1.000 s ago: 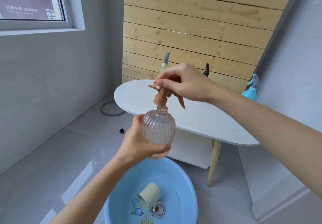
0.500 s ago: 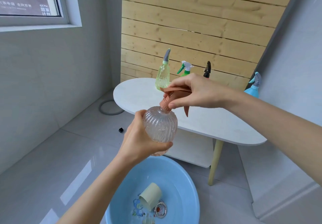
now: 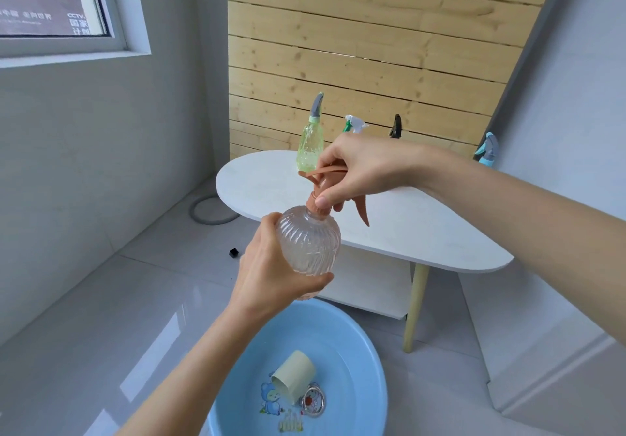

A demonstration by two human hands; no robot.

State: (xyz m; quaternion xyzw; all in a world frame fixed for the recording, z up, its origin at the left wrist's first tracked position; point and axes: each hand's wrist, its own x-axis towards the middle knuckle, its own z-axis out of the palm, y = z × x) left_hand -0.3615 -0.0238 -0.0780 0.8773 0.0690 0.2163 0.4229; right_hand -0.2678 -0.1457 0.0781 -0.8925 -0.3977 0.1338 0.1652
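A clear ribbed round spray bottle is held upright in the air above a blue basin. My left hand grips its belly from the left and below. On its neck sits a salmon-pink trigger sprayer head, its trigger pointing down to the right. My right hand grips this head from above, thumb pressed at the collar.
A white oval table stands behind the bottle, with a green spray bottle, a green-white sprayer, a dark sprayer and a blue sprayer along its back. The basin holds water, a beige cup and a metal ring. A hose loop lies on the floor.
The sprayer head has turned under my right hand, its trigger swinging round to the right. The view has tilted slightly, so the sprayers behind show more.
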